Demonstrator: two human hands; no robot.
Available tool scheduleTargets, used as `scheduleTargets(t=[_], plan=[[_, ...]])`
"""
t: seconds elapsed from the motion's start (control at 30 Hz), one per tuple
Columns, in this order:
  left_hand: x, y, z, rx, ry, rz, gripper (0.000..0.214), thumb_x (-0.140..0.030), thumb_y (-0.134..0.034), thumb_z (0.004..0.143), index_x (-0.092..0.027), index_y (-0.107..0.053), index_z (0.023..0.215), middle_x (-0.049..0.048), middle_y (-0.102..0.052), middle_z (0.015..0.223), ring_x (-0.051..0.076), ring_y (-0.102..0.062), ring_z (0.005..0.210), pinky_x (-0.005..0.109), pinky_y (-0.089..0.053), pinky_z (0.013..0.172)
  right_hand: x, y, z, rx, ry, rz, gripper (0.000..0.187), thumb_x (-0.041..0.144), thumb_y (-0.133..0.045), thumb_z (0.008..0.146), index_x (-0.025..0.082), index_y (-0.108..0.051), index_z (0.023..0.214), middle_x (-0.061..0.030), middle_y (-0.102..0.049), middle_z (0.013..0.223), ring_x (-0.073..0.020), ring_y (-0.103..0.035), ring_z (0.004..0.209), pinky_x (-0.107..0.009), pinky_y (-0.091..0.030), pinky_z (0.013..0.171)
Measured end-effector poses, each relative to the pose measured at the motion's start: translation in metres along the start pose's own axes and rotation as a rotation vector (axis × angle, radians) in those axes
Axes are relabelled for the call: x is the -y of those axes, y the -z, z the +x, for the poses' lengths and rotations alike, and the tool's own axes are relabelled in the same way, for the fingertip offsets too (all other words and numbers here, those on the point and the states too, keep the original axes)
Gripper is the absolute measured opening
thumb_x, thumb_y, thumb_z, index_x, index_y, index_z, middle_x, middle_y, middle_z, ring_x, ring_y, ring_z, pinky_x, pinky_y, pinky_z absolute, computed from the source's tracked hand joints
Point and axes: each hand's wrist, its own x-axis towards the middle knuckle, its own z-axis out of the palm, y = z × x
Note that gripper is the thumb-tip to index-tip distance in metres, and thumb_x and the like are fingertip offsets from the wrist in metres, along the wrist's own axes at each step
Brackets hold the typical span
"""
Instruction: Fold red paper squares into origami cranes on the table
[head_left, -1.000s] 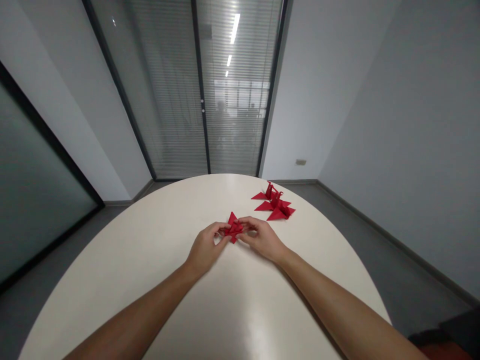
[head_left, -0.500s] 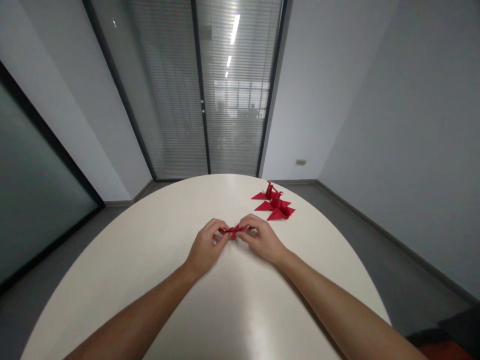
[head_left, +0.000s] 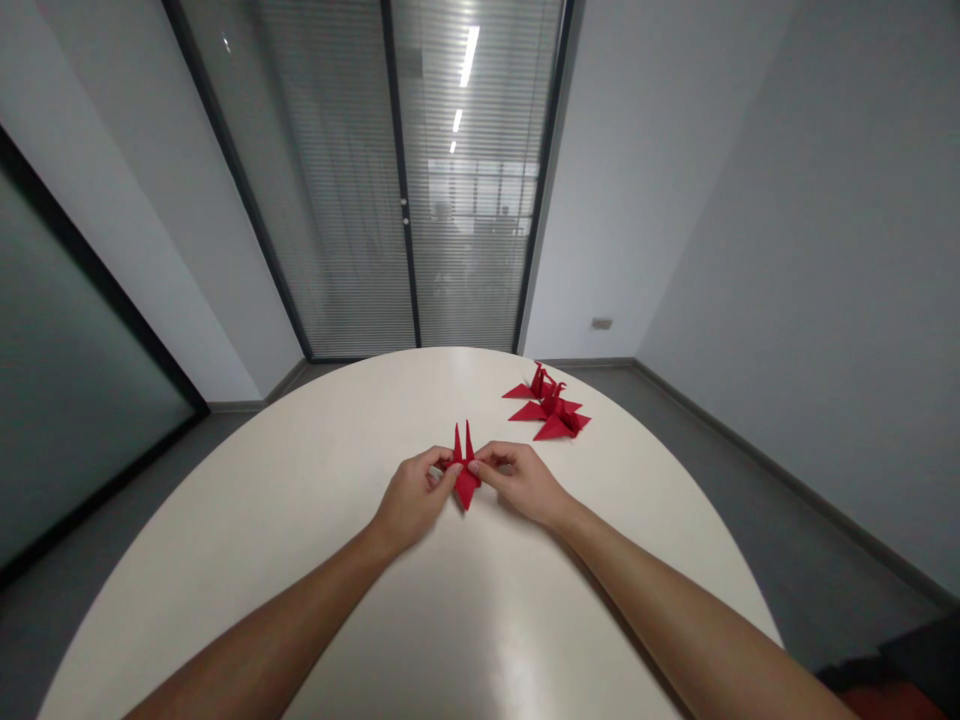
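Between my hands is a piece of folded red origami paper (head_left: 466, 488), with two narrow points sticking up away from me and a broad pointed flap toward me. My left hand (head_left: 420, 490) pinches its left side between thumb and fingers. On the right side, my right hand (head_left: 521, 480) pinches it the same way, the thumb lying near the middle. Parts of the paper are hidden behind the fingertips. Beyond my right hand, several finished-looking red paper cranes (head_left: 551, 408) sit close together in a row.
All of this is on a round white table (head_left: 337, 420). A glass partition with blinds (head_left: 337, 200) stands behind it, and a wall socket (head_left: 601, 324) is on the grey wall. Something dark and red (head_left: 892, 690) shows at the lower right corner.
The folded paper has turned from nearly edge-on to face me, so its two narrow points and lower flap now show. Both hands stay pinched on it; the cranes have not moved.
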Motion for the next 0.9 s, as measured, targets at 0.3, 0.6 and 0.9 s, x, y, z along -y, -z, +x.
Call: scheduleTargets(t=[0.3,0.6,0.9], plan=[[0.0016,0.0013,-0.0036,0.056,-0.021,0.090,0.016,-0.024,-0.057,0.085,-0.017,-0.070,0.092,0.0015,-0.072,0.083,0.013,-0.058,0.064,0.023,-0.044,0.061,-0.0005,0.0031,-0.0007,-0.040,0.123,0.157,0.048,0.028,-0.069,0.088,0.025,-0.055,0.133,-0.0052,-0.066,0.104,-0.0152,-0.063,0.084,-0.032,-0.051,0.082],[-0.0006,0.0022,-0.0051,0.049,0.024,0.091,0.015,-0.025,-0.057,0.084,-0.017,-0.069,0.090,0.0009,-0.070,0.078,0.011,-0.054,0.057,0.023,-0.042,0.057,-0.0009,0.0064,0.0015,-0.108,0.113,0.063,0.015,0.034,-0.069,0.089,0.020,-0.063,0.092,-0.0031,-0.068,0.088,-0.0163,-0.062,0.078,-0.032,-0.049,0.075],[-0.0013,0.0027,-0.0057,0.033,-0.020,0.167,0.015,-0.027,-0.059,0.085,-0.018,-0.070,0.091,0.0008,-0.071,0.079,0.012,-0.056,0.062,0.024,-0.044,0.060,-0.0004,0.0071,0.0014,-0.084,0.089,0.024,0.015,0.033,-0.069,0.088,0.019,-0.069,0.090,-0.0040,-0.073,0.088,-0.0173,-0.066,0.079,-0.032,-0.050,0.076]])
